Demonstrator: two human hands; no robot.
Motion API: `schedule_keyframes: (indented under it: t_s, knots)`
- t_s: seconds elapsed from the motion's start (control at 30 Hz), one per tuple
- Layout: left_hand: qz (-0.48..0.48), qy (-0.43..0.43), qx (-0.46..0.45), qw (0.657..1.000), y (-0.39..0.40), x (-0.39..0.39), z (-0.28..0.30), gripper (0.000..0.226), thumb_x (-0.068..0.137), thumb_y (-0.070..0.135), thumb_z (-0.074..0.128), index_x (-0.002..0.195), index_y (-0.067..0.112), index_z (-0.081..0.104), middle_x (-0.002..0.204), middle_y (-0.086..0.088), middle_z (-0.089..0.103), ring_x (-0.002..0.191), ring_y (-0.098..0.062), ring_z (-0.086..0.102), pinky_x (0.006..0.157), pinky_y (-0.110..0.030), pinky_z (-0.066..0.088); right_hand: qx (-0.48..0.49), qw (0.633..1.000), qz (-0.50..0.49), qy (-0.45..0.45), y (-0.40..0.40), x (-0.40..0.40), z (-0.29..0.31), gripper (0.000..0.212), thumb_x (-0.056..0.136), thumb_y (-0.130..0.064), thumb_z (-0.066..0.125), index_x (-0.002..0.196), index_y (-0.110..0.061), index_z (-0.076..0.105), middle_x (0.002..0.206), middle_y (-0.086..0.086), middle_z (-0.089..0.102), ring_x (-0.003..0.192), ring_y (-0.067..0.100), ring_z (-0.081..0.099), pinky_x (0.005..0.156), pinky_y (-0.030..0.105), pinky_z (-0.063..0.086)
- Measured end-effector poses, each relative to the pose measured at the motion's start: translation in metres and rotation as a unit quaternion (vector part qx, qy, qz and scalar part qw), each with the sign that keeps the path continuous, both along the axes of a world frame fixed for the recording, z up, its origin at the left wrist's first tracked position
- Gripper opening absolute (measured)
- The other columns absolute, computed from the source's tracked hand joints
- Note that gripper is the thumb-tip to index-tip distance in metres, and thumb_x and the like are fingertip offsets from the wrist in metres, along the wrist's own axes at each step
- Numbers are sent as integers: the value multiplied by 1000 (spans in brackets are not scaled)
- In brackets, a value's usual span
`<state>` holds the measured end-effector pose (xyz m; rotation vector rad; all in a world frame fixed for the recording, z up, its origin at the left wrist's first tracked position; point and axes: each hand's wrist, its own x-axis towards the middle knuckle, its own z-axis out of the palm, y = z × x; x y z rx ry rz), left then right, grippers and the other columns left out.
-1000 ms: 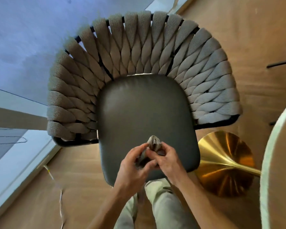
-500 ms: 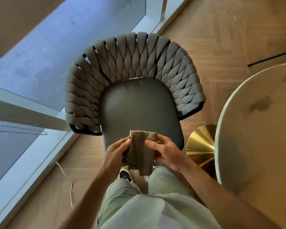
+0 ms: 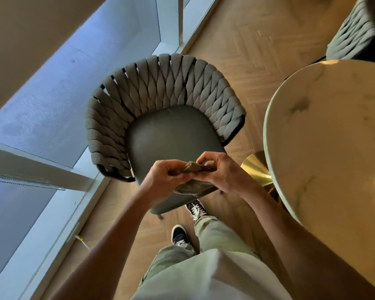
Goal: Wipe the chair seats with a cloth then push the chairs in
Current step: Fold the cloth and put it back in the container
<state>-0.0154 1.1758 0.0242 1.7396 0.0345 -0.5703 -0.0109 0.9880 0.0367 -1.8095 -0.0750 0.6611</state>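
Both hands pinch the cloth point(image 3: 195, 169) above the front of the chair seat point(image 3: 171, 135), the left hand point(image 3: 162, 178) and right hand point(image 3: 223, 172) each curled round an end, so it hangs clear of the seat between them. It looks light, soft and limp, likely to flop unless bunched or folded into a pad and pressed flat under the palm. The chair point(image 3: 160, 87) stands pulled out beside the round table point(image 3: 333, 131); its woven back rim seems the firm place to push.
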Motion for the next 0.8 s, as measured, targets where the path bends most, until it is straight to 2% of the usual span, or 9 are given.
schedule_keyframes:
  t_s: [0.13, 0.2, 0.27, 0.33, 0.43, 0.53, 0.63, 0.7, 0.8]
  knots:
    - [9, 1, -19, 1000, -10, -2, 14, 9, 88, 13, 66, 95, 13, 72, 85, -11, 72, 75, -19, 66, 71, -37, 57, 48, 997, -34, 53, -14, -18, -7, 32, 78, -29, 75, 106, -20, 62, 96, 3, 70, 95, 21, 67, 86, 39, 55]
    - [6, 21, -40, 999, -19, -6, 18, 9, 90, 14, 63, 97, 11, 69, 85, -9, 71, 77, -22, 66, 72, -40, 57, 77, 991, -54, 98, -23, -29, -12, 38, 72, -30, 77, 105, -19, 64, 100, 8, 69, 99, 27, 65, 84, 40, 55]
    - [12, 47, -67, 997, -30, -11, 20, 7, 91, 13, 61, 95, 12, 67, 80, -6, 70, 74, -19, 65, 68, -37, 56, 128, 978, -86, 142, -34, -36, -18, 42, 65, -27, 82, 103, -17, 65, 100, 12, 68, 100, 32, 63, 83, 43, 53]
    - [29, 72, -95, 992, -41, -13, 20, 6, 92, 13, 59, 92, 13, 65, 75, -2, 69, 68, -12, 64, 61, -27, 55, 204, 956, -111, 181, -46, -43, -23, 49, 57, -25, 90, 100, -17, 68, 101, 12, 67, 102, 33, 61, 86, 45, 52]
    - [53, 105, -116, 986, -57, -11, 20, 6, 94, 15, 56, 96, 11, 61, 66, 4, 66, 60, -6, 62, 55, -20, 52, 285, 923, -158, 205, -66, -57, -31, 55, 51, -25, 93, 101, -19, 70, 103, 8, 67, 101, 29, 62, 77, 40, 55]
    - [40, 124, -101, 986, -77, -2, 18, 8, 94, 18, 56, 99, 14, 61, 68, 3, 65, 62, -8, 62, 54, -21, 51, 342, 888, -221, 216, -85, -73, -37, 59, 62, -18, 87, 117, -14, 64, 117, 16, 64, 106, 34, 61, 77, 46, 56]
    - [-20, 150, -83, 985, -104, 10, 18, 10, 93, 15, 57, 103, 15, 62, 74, 0, 68, 66, -12, 65, 57, -23, 54, 389, 846, -300, 210, -108, -83, -36, 49, 82, -4, 65, 129, -8, 52, 118, 24, 61, 104, 39, 62, 76, 50, 57]
    - [-81, 177, -83, 977, -127, 18, 19, 19, 90, 7, 60, 108, 14, 61, 84, -7, 70, 72, -18, 68, 64, -28, 58, 364, 829, -371, 207, -130, -84, -34, 45, 82, -2, 61, 126, -9, 53, 111, 24, 63, 95, 36, 65, 70, 46, 59]
    - [-137, 193, -75, 969, -170, 32, 19, 28, 88, -6, 57, 106, 15, 61, 92, -13, 68, 78, -23, 68, 70, -32, 60, 304, 839, -411, 187, -170, -83, -27, 29, 89, 0, 57, 115, -11, 57, 92, 18, 66, 72, 27, 67, 48, 31, 55]
